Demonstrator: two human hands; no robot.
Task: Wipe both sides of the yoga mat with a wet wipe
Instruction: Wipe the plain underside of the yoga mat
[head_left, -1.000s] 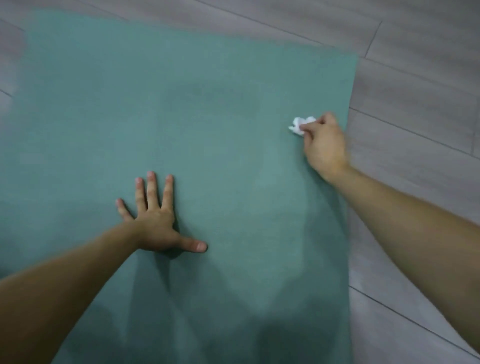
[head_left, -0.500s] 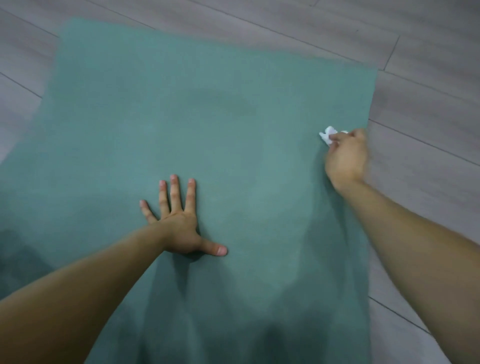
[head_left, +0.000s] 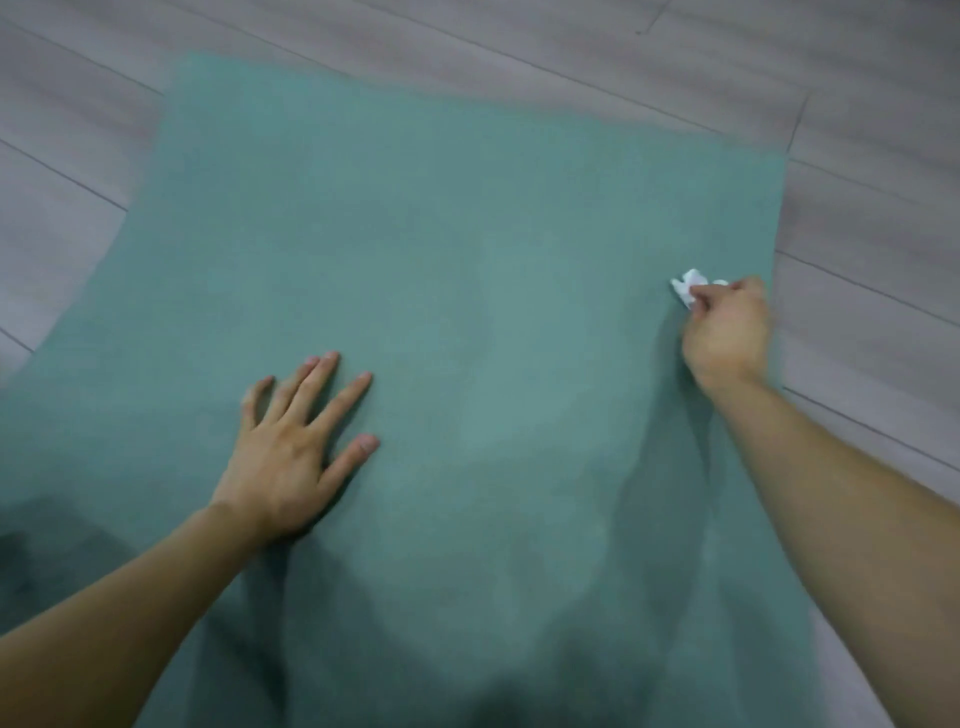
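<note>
- Grey plank floor (head_left: 857, 130) all round, and the green yoga mat (head_left: 467, 260) lies flat on it, stretching away from the person.
- The left hand (head_left: 291, 452) lies palm down on the mat, fingers straight and spread, gripping nothing; I'd say it pins the mat so it won't slide or ruck under the rubbing.
- The right hand (head_left: 730, 332) sits near the mat's right edge, fingers curled tight round a scrunched white wet wipe (head_left: 688, 288), bunched small, likely for firmer pressure.
- Only the upper face shows; the underside probably waits.
</note>
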